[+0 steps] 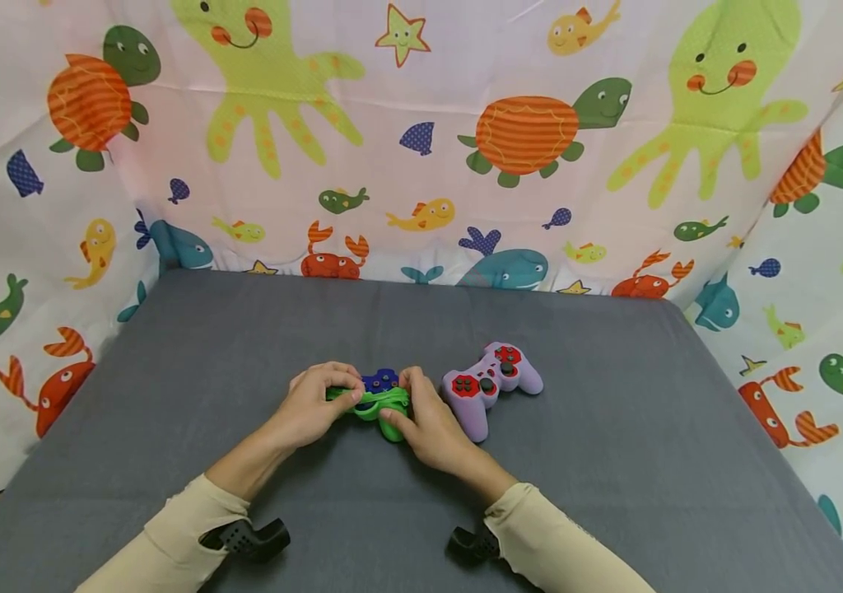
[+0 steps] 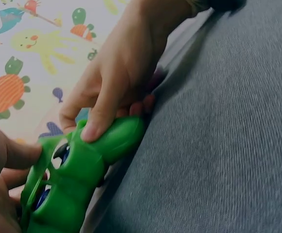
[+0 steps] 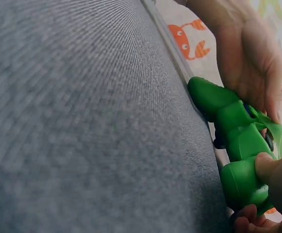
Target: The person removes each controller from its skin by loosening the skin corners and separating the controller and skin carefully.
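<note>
A blue game controller sits partly inside a stretchy green cover, close over the grey surface. My left hand pinches the cover's edge at the controller's left end, where the material is pulled into a taut band across the face. At the other end my right hand grips the covered right handle, thumb on the green material. In the left wrist view, bits of blue and white show through openings in the cover. Just right of my right hand lies a lilac controller with red button areas.
The grey cloth-covered table spreads around both hands. A white curtain printed with sea animals stands along the back and both sides. Black wrist devices sit at both sleeve cuffs.
</note>
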A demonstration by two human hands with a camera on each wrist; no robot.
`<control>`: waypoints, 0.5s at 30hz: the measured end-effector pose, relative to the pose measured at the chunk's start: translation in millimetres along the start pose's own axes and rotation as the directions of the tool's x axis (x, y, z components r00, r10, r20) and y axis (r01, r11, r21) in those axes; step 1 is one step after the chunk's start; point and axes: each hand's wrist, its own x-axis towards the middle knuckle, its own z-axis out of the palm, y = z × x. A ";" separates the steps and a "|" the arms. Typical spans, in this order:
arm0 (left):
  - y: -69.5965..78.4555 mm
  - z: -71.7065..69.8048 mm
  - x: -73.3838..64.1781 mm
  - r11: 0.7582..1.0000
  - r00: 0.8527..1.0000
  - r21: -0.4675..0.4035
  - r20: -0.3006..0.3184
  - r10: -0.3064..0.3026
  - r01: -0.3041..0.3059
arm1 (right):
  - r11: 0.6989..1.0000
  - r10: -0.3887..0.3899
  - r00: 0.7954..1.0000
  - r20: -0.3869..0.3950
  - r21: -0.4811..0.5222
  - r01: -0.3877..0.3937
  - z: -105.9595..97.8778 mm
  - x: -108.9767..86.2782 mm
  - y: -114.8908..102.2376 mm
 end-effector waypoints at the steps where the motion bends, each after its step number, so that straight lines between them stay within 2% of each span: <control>1: -1.2 -0.9 0.0 1.000 1.000 -0.009 0.018 0.019 -0.019 | 1.000 0.002 1.000 0.002 -0.002 -0.002 0.1 -0.1 0.2; 5: -6.8 -4.6 -1.0 0.996 0.994 -0.051 0.079 0.077 -0.074 | 1.000 0.002 1.000 0.009 -0.003 -0.002 -0.2 0.0 -0.5; 8: -8.5 -6.8 -1.2 0.994 0.991 -0.065 0.089 0.099 -0.093 | 1.000 -0.013 1.000 0.008 -0.002 0.013 -0.3 0.4 -1.5; 13: -9.3 -8.4 -0.4 0.993 0.991 -0.018 0.072 0.116 -0.115 | 1.000 -0.018 1.000 0.008 -0.007 0.018 -0.9 0.0 -1.2; 15: -8.4 -10.6 -0.9 0.989 0.987 0.012 0.079 0.143 -0.144 | 1.000 -0.017 1.000 0.009 -0.009 0.017 -1.9 0.0 -0.5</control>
